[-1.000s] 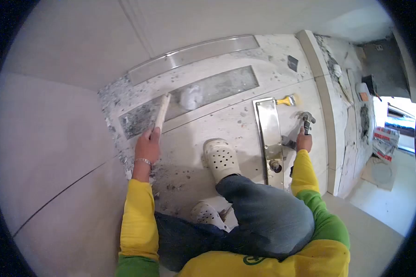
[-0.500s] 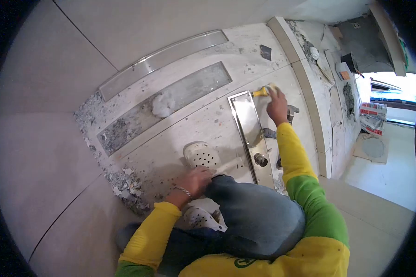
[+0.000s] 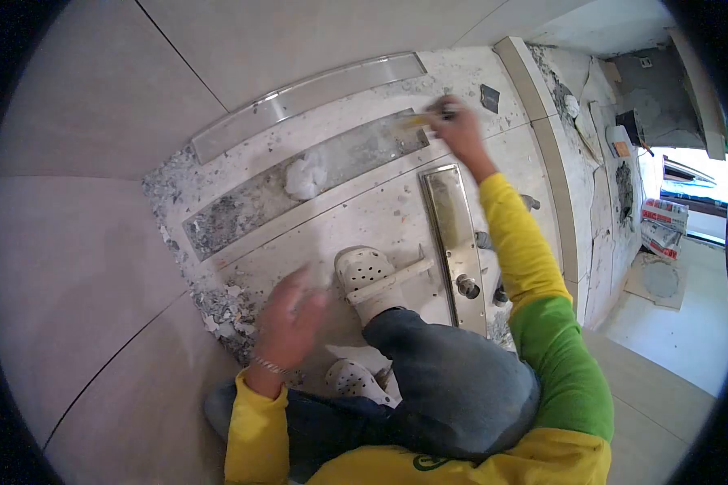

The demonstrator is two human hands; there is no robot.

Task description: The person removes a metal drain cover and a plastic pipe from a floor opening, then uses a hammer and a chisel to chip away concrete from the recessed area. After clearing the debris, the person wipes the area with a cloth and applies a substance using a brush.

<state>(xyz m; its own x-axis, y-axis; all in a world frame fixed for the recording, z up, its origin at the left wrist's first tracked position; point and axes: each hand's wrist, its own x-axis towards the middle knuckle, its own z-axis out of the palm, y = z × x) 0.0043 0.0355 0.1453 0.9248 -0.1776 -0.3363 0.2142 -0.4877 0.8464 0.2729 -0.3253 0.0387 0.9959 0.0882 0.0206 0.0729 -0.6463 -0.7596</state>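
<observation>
My right hand [image 3: 459, 128] reaches far forward and is shut on a yellow-handled brush [image 3: 415, 122], held over the right end of the open drain channel [image 3: 299, 186] cut into the tiled floor. My left hand [image 3: 287, 319] hovers open and blurred above the floor near my left knee, holding nothing. A pale strip [image 3: 390, 280] lies across my white perforated clog [image 3: 362, 271]. A white lump [image 3: 306, 179] sits inside the channel.
A steel drain cover [image 3: 455, 234] lies lengthwise to the right of my clog, with a round fitting [image 3: 466, 286] on it. A long steel strip [image 3: 307, 97] lies beyond the channel. Rubble [image 3: 218, 303] is scattered at the left. A raised curb [image 3: 554, 145] borders the right.
My right hand let go of the hammer, picked up the yellow brush and carried it to the channel. My left hand laid the pale strip on my clog and drew back open.
</observation>
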